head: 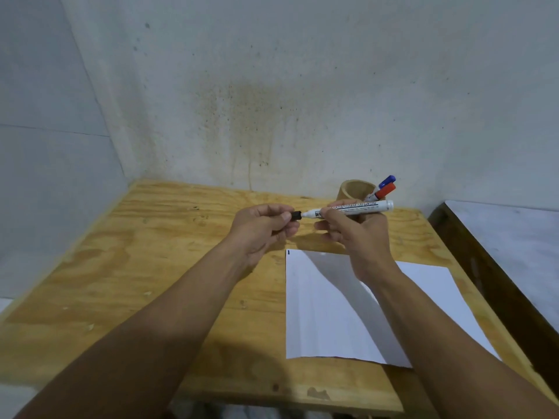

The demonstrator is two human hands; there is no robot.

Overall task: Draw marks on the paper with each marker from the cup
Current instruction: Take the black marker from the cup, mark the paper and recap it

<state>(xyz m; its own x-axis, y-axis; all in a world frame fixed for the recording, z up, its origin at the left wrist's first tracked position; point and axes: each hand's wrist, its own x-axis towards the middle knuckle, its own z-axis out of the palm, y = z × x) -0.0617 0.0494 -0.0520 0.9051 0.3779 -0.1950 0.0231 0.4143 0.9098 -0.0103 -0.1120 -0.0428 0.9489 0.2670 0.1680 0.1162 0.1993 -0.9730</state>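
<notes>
My right hand (pixel 352 234) grips a white marker (pixel 360 208) held level above the table, its nose pointing left. My left hand (pixel 266 228) pinches the marker's black cap (pixel 296 215) at that nose; whether the cap sits on the tip or is just off it I cannot tell. Below the hands lies a white sheet of paper (pixel 326 313) with one short dark mark (pixel 288 252) at its top left corner. Behind my right hand stands a brown cup (pixel 354 192) holding a blue-capped marker (pixel 385 181) and a red-capped marker (pixel 384 191).
The plywood table (pixel 136 267) fills the lower view, its front edge near the bottom. A stained wall rises right behind it and on the left. A dark-framed surface (pixel 499 252) stands to the right of the table.
</notes>
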